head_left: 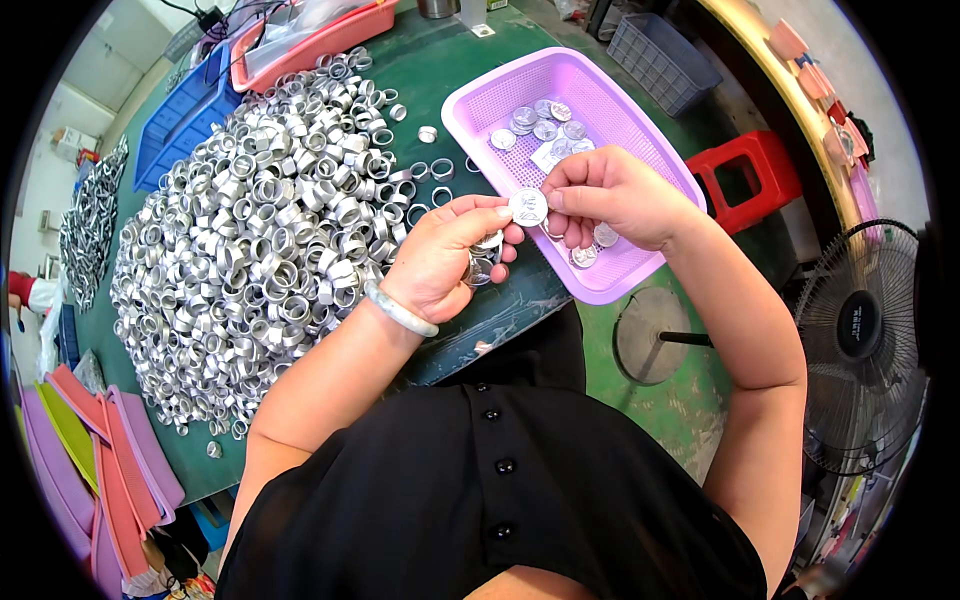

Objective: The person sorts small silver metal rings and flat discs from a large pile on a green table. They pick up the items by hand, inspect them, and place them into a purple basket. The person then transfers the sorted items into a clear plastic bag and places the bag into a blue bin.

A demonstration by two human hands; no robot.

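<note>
In the head view, both hands are meeting over the near edge of a green tabletop [470, 60]. The left hand [440, 255] is curling closed around a small stack of silver rings [486, 262], with its thumb and forefinger reaching up to touch a round silver disc [528, 207]. The right hand [605, 195] is pinching that same disc from the other side with its thumb and forefinger, its remaining fingers folding under. The disc is sitting between the 2 hands, just above the near left rim of a purple basket [470, 110]. The right hand is hovering over the basket, where more discs [540, 122] are lying loose on the mesh floor. A pale bracelet [398, 310] is circling the left wrist. To the left, a large heap of silver rings [260, 230] is covering much of the tabletop, with a few stray ones lying near the basket. A red tray [320, 40] and a blue crate [185, 110] are standing at the far side. A red stool [750, 170] and a black fan [865, 340] are standing on the floor to the right
</note>
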